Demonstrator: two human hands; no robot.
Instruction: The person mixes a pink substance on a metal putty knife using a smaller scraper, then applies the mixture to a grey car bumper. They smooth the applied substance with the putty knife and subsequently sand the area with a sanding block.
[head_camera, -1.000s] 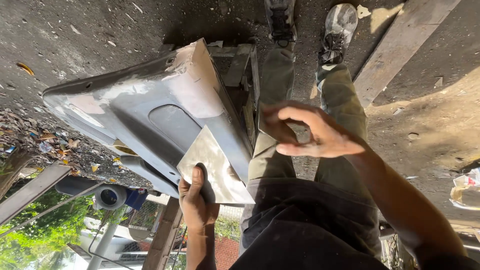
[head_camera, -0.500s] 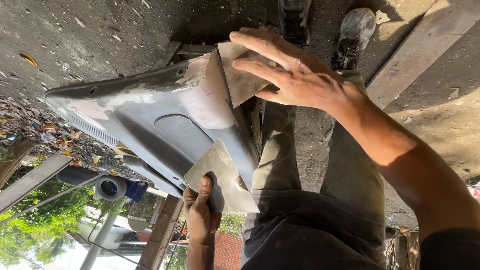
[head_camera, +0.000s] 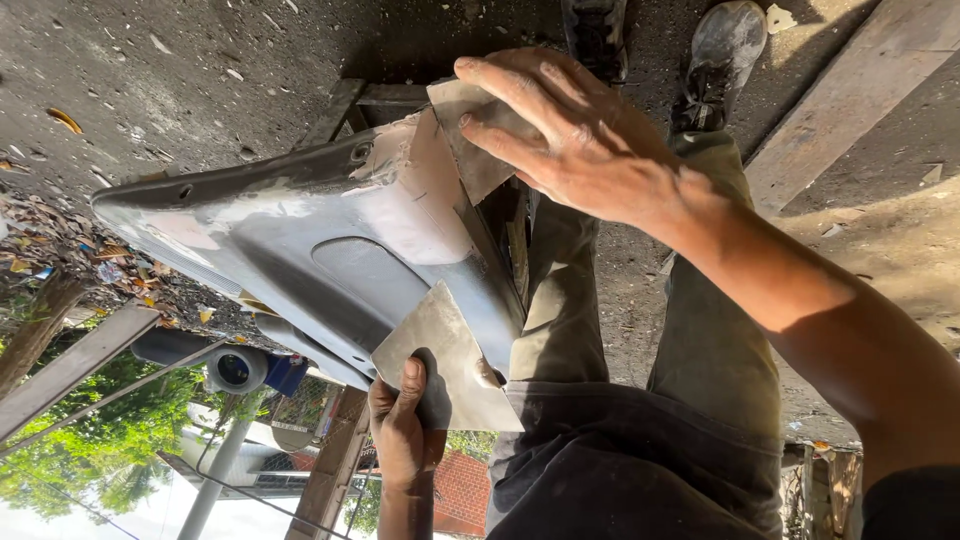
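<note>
Your right hand (head_camera: 590, 150) presses a flat scraper (head_camera: 470, 145) onto the grey panel (head_camera: 300, 240), fingers spread over it; your left hand (head_camera: 405, 430) pinches a metal sheet (head_camera: 445, 360) against the panel's lower edge.

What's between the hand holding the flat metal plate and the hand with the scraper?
In the head view, the grey body panel spans between the left hand with the plate and the right hand with the scraper.

The grey body panel (head_camera: 300, 240) is seen as smooth plastic with a dull sheen, patched with matt, chalky pale filler. Two thin sheets (head_camera: 450, 365) of dull, smeared metal are held against it. The ground (head_camera: 200, 70) is shown as rough, gritty concrete, and the trousers (head_camera: 640, 440) as matt cloth.
</note>
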